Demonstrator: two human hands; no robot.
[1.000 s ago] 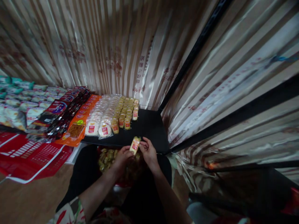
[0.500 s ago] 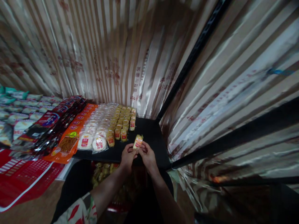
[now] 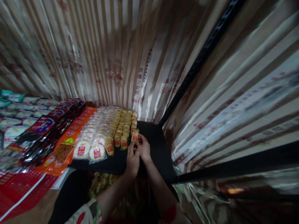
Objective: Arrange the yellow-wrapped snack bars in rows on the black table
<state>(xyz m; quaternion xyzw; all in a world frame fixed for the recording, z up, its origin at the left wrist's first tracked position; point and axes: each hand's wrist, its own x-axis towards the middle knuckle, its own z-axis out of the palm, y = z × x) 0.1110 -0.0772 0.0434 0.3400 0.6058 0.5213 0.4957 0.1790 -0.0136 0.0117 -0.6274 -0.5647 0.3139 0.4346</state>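
Note:
A small yellow-wrapped snack packet (image 3: pixel 135 136) with a red label stands at the front end of the rightmost row of like packets. My right hand (image 3: pixel 144 150) is closed on its right side with thumb and fingertips. Just below, my left hand (image 3: pixel 132 160) has its fingers drawn together at the packet's lower edge; its fingertips are partly hidden. To the left are rows of the same yellow packets (image 3: pixel 124 142), set close together on a black shelf (image 3: pixel 154 146). Beside those are rows of round white crackers in clear wrap (image 3: pixel 97 151).
Further left lie an orange snack bag (image 3: pixel 66 141), dark red bags (image 3: pixel 46 124) and white packs (image 3: pixel 14 133). A red basket (image 3: pixel 25 193) is at lower left. More yellow packets (image 3: pixel 101 183) lie below the shelf. A black post (image 3: pixel 187 81) and striped sheeting (image 3: pixel 121 56) border the shelf.
My hands have moved forward, carrying the snack packet from above the shelf's front to the end of the rightmost row. The view has shifted slightly.

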